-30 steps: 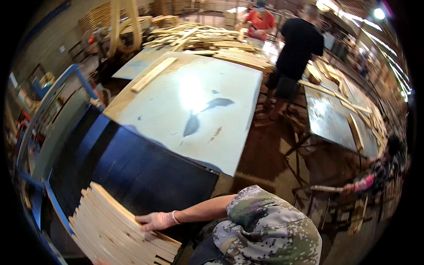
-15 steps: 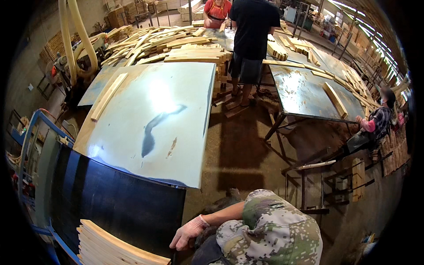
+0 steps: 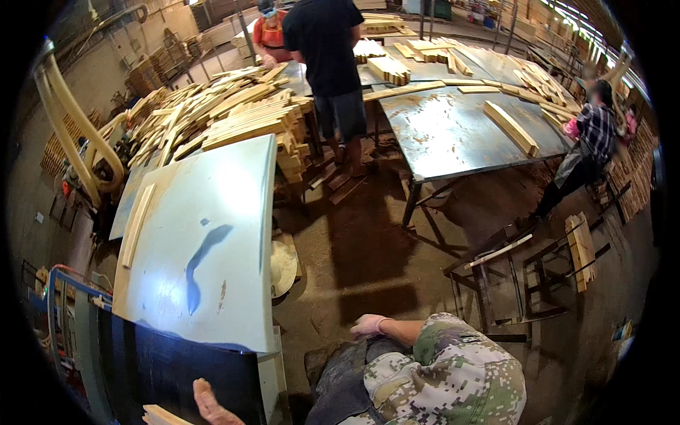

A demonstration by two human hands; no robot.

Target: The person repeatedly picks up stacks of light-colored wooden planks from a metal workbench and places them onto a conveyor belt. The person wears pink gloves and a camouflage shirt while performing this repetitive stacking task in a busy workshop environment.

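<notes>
My left hand (image 3: 211,404) comes in at the lower edge, fingers stretched out over the dark tabletop (image 3: 177,361). Beside it on the left, the end of a light wood strip (image 3: 164,416) shows at the frame's edge, and I see no strip in the hand. My right hand (image 3: 368,326), in a pale glove, is by the dark apron (image 3: 340,368) over my lap. Its fingers seem bent and are partly hidden, so their grip does not show. The right forearm comes out of a camouflage sleeve (image 3: 453,354).
Ahead, a pale sheet-covered table (image 3: 234,297) bears wood strips (image 3: 139,225), with a large wood pile (image 3: 227,113) behind. A metal table (image 3: 439,142) stands right. A person in black (image 3: 322,49) stands between; others work behind and at right. A metal frame (image 3: 524,283) stands on the floor.
My view has turned right, so the tables sit further left. My right hand has come away from the wood stack toward the apron. My left hand has come into view.
</notes>
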